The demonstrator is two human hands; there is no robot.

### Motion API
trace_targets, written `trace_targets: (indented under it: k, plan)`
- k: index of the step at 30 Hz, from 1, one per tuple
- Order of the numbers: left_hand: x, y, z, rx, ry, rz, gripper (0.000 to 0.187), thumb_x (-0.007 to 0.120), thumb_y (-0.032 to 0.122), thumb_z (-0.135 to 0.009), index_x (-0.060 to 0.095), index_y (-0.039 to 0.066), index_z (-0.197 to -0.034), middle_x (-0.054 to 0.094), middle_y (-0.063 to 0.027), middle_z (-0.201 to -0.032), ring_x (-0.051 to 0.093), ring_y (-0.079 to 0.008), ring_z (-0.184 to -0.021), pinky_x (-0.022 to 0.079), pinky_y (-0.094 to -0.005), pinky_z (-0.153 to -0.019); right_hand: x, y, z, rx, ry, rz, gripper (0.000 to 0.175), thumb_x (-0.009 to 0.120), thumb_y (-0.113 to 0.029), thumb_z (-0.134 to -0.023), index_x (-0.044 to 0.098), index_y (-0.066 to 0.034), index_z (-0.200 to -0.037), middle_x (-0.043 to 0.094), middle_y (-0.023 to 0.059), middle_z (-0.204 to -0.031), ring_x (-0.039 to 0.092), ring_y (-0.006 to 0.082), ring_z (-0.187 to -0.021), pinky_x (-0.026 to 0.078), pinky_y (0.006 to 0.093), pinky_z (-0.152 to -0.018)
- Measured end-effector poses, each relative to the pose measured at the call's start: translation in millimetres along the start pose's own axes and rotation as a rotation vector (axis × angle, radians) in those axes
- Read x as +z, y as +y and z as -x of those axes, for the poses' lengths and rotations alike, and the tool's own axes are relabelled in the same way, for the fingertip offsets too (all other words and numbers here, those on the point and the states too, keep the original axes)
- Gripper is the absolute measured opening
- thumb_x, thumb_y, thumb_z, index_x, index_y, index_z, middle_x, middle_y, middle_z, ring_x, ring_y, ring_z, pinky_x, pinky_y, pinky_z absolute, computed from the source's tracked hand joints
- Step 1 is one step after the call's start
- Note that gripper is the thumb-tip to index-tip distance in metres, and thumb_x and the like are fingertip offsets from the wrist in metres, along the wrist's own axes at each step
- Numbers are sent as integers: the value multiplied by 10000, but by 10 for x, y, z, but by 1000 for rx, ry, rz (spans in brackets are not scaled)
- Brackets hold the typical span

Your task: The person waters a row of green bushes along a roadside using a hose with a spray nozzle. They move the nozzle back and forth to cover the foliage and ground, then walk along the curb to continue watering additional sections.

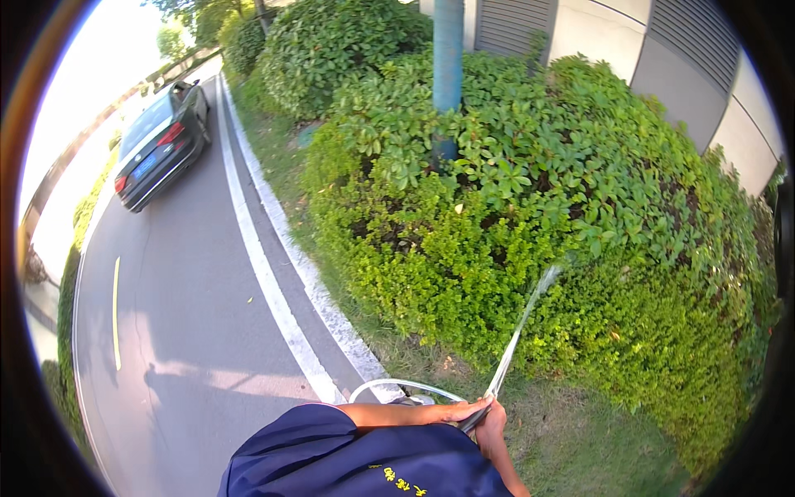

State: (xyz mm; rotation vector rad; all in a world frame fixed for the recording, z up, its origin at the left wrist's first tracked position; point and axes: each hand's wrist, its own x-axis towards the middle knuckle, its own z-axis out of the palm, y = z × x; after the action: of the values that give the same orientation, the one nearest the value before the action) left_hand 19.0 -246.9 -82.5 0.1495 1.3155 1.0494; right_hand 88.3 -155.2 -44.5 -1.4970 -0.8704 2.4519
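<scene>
Both of my hands meet at the end of a garden hose (pixel 473 421) in front of my body. My left hand (pixel 463 410) reaches across from the left and lies over the hose near its mouth. Wrapped around the hose end from the right is my right hand (pixel 494 420). A stream of water (pixel 513 341) shoots forward from it and breaks into spray on the low clipped hedge (pixel 435 267). A pale loop of hose (pixel 397 381) curves out to the left of my hands, its lower part hidden by my arm.
Broad-leaved shrubs (pixel 621 161) grow behind the hedge, around a blue-painted pole (pixel 448 68). A louvred building wall (pixel 689 68) stands beyond. To the left, a white-painted kerb (pixel 298 264) borders the road (pixel 186 279), where a dark car (pixel 164 146) stands or travels. Grass (pixel 571 435) lies by my feet.
</scene>
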Motion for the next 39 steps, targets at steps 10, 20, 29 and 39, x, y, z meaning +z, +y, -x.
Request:
trace_targets:
  k: [10,20,29,39]
  plan:
    - [406,-214,-165,58,28,-161,918,318,863,-779,688,38,-933,658,-120,-855,624,-196,-734,489,-296,-595,-436,-19,208,-83,-24,-127,219,472,-254,-969,537,-45,-980,601,91,-889,591,200,-824,494,338,-770]
    - [1019,442,25,58,-298,-431,832,241,785,-871,612,70,-662,570,-67,-591,558,-178,-531,425,-304,-483,-941,-77,393,-255,332,-345,327,464,-313,-973,576,-63,-794,520,39,-612,477,181,-472,347,354,-401]
    - [745,49,-190,52,-356,-333,792,244,770,-881,617,75,-821,569,-54,-646,553,-160,-573,436,-276,-537,-712,79,508,-247,358,-346,282,475,-252,-967,571,-45,-803,547,43,-677,521,168,-582,420,338,-539]
    - [101,261,127,21,-194,162,719,445,775,-819,612,78,-761,580,-67,-652,560,-161,-560,434,-281,-501,6,6,276,-242,187,149,380,460,-369,-963,600,-61,-790,545,43,-574,468,171,-375,348,305,-323]
